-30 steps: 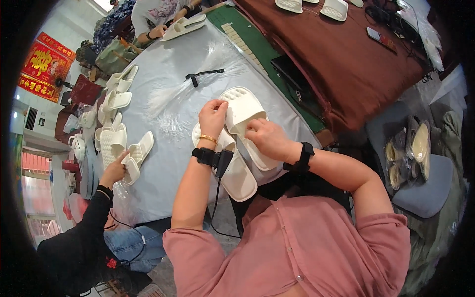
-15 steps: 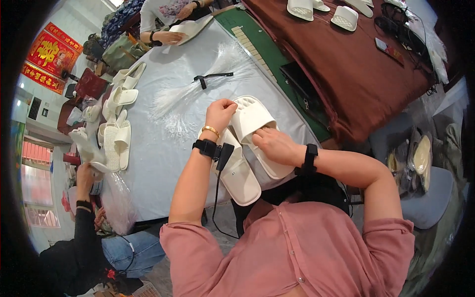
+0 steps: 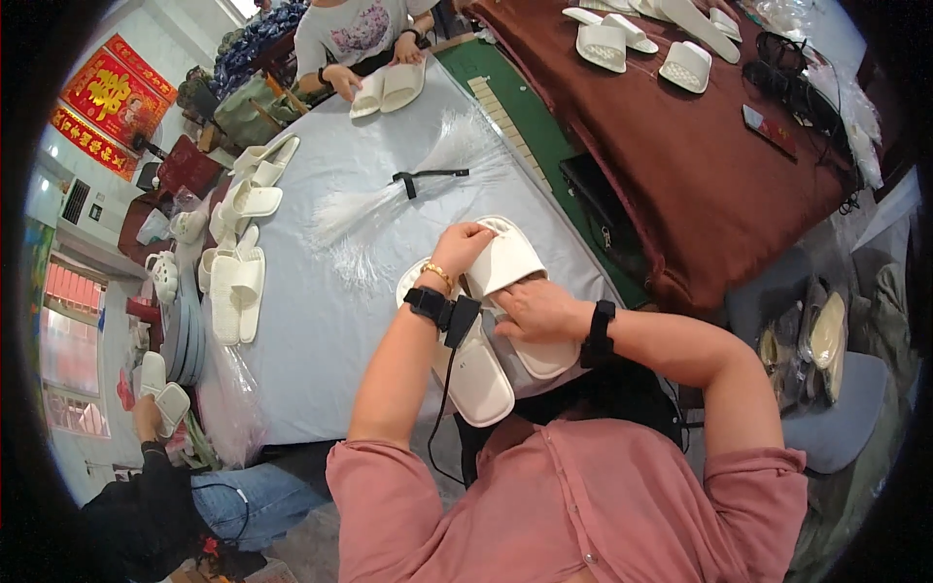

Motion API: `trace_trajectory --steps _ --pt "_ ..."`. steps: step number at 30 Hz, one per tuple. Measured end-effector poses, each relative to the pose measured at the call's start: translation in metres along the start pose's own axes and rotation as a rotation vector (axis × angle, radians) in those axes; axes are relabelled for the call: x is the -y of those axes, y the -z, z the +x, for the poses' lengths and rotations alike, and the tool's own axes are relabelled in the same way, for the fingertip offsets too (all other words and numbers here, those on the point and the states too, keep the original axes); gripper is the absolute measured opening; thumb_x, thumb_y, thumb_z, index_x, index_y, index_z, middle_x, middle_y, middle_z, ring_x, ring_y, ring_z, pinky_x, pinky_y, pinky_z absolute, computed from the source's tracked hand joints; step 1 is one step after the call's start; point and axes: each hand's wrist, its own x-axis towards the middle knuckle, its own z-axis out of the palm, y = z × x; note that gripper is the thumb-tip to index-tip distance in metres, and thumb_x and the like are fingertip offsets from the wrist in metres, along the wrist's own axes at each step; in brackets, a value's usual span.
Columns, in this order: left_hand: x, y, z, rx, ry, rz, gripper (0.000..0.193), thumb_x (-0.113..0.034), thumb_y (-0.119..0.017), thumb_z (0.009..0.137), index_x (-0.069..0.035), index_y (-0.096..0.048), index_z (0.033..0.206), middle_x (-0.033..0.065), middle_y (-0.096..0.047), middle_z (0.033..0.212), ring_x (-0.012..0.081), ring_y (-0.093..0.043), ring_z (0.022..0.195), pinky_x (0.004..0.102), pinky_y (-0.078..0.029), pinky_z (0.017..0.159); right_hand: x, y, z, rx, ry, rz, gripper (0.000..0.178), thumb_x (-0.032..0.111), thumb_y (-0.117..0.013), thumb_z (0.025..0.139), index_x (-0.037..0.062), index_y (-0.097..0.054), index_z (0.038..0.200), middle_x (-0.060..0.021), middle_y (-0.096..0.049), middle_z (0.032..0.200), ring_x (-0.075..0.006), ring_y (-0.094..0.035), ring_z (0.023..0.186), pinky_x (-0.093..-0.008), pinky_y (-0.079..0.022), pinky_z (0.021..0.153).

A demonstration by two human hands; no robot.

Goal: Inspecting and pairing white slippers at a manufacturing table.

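A pair of cream slide slippers lies in front of me near the table's edge. My left hand [image 3: 461,251] is closed in a pinch at the toe opening of the right slipper [image 3: 511,260]; whatever lies between its fingertips is hidden. The fingers of my right hand [image 3: 540,309] reach under that slipper's strap from the heel side and grip it, thumb outside. Partly under my left wrist sits the left slipper [image 3: 478,387]. Beyond them is a bundle of thin clear plastic strands [image 3: 364,214], bound with a black strap [image 3: 408,184].
Several cream slippers [image 3: 251,282] line the left side of the grey-covered table [image 3: 311,379]. Across it, a person handles slippers [image 3: 400,87]; at lower left another holds a pair [image 3: 167,403]. A brown cloth [image 3: 671,175] at right bears slippers and black cables [image 3: 792,73].
My hands stay on the right slipper with little shift. The far person's slippers now stand side by side facing me. The person at left has moved a pair of slippers lower, away from the table.
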Motion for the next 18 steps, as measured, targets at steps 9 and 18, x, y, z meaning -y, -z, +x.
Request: trace_trajectory --steps 9,18 --pt "0.001 0.006 -0.003 -0.237 -0.111 -0.204 0.018 -0.019 -0.068 0.083 -0.001 -0.068 0.088 -0.0003 -0.062 0.076 0.0083 -0.054 0.065 0.0227 -0.044 0.061 0.004 0.005 -0.005 -0.107 0.100 -0.043 0.038 0.028 -0.061 0.083 -0.0035 -0.057 0.103 -0.0217 -0.061 0.098 -0.0374 -0.061 0.091 -0.0442 -0.050 0.078" --pt "0.007 0.017 -0.051 -0.448 -0.151 -0.661 0.012 -0.016 -0.066 0.087 -0.005 -0.064 0.087 -0.0044 -0.055 0.068 0.0048 -0.046 0.057 0.0195 -0.037 0.052 0.016 0.042 -0.013 -0.363 -0.025 0.291 0.023 0.008 -0.059 0.081 0.0040 -0.061 0.104 -0.0171 -0.063 0.097 -0.0332 -0.063 0.082 -0.0399 -0.052 0.071"
